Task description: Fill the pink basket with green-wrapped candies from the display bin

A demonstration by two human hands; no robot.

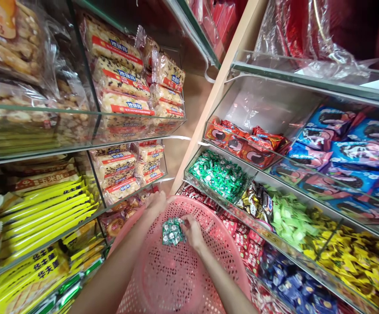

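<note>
A pink perforated plastic basket (176,279) is held low in front of me. My left hand (155,205) grips its far rim, fingers curled over the edge. My right hand (192,231) is inside the basket, fingers closed on a bunch of small green-wrapped candies (172,231) that hang just above the basket's mesh. The same green candies (220,174) fill a clear bin on the shelf to the right of the basket.
Glass shelves stand on both sides. On the left are yellow biscuit packs (45,209) and bagged rice cakes (120,78). On the right are bins of red cookie packs (245,146), blue cookie packs (346,152), light green sweets (287,218) and yellow sweets (356,257).
</note>
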